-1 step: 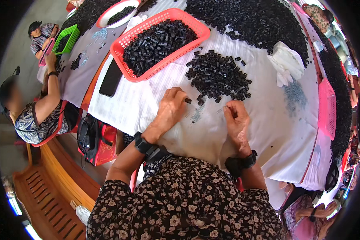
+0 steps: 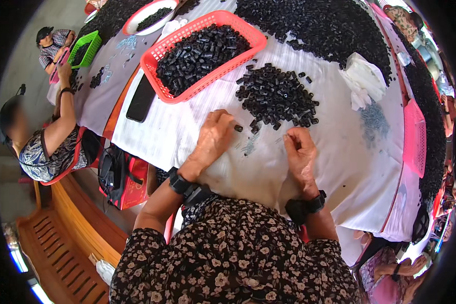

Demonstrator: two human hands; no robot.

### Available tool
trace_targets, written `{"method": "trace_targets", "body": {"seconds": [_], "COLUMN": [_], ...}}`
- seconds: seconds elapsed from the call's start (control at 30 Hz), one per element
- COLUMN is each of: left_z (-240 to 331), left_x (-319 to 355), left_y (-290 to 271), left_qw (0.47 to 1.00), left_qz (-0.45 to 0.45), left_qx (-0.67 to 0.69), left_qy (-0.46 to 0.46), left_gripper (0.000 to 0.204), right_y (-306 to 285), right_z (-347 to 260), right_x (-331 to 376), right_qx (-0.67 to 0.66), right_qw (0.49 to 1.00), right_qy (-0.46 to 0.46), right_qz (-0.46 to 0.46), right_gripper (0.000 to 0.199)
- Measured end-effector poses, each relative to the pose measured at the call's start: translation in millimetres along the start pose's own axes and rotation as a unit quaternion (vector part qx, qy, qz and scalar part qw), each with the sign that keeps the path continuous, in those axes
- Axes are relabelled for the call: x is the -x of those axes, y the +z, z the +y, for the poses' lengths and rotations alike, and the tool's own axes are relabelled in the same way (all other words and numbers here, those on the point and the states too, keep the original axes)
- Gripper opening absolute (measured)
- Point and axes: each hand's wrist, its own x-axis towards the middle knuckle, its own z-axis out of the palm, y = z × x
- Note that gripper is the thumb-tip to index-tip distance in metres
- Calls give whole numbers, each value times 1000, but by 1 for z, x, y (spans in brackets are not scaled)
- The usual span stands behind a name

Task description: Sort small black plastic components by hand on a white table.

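My left hand (image 2: 215,136) is over the white cloth with its fingers curled together. A small black hollow cylinder (image 2: 238,128) shows at its fingertips, seemingly pinched there. To the right, thumb and forefinger of my right hand (image 2: 301,152) meet in a pinch; whatever is between them is too small to make out. Beyond both hands lies a loose pile of black cylinders (image 2: 276,95), a few touching its near edge. Between my hands, thin greyish slivers (image 2: 249,146) are scattered on the cloth.
A pink-red basket (image 2: 152,68) full of black pieces stands behind left, beside a dark phone (image 2: 141,100). A large black heap (image 2: 329,25) covers the far table. Crumpled white plastic (image 2: 364,78) and bluish slivers (image 2: 374,121) lie right. A person (image 2: 45,147) works at left.
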Motion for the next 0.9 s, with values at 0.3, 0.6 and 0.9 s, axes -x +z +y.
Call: {"method": "trace_targets", "body": {"seconds": [0.3,0.6,0.9], "left_z": [-24,-24,-22], "left_x": [-7,-8,-25], "left_y": [-23,-37,-8], "left_qw": [995,999,998], "left_qz": [50,11,-56], "left_qx": [23,-32,-28], "left_qy": [-78,-22,6], "left_gripper": [18,19,9], "right_y": [-2,-2,-2], "right_z": [-3,2,1], "right_x": [-1,0,-1], "right_qx": [18,4,17], "right_qw": [1000,1000,1000], "right_qy": [0,-9,-7], "right_qz": [-8,-11,-12], "right_gripper": [12,12,12]}}
